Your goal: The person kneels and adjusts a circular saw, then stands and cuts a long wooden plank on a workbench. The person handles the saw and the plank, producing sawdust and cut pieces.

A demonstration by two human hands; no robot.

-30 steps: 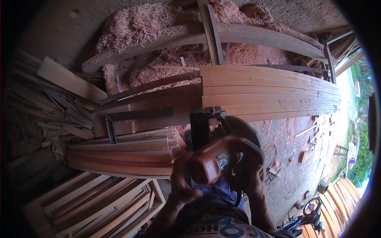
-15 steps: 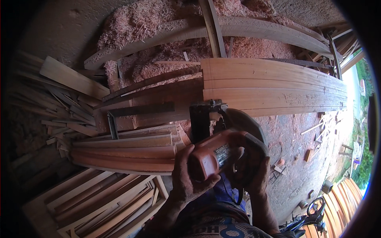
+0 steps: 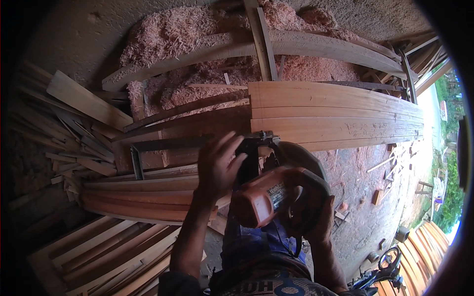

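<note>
Your right hand (image 3: pixel 323 222) is wrapped around the rear handle of the red-and-black power saw (image 3: pixel 254 202), which is held in front of your body at the near edge of the pale planks (image 3: pixel 335 116), its dark base plate towards them. Your left hand (image 3: pixel 216 170) is raised with its fingers loosely spread just beside that plate, though you cannot tell from this angle whether the fingertips touch it. The planks lie side by side, their left ends by the dark wooden surface (image 3: pixel 212 121), with heaped shavings (image 3: pixel 170 37) beyond.
</note>
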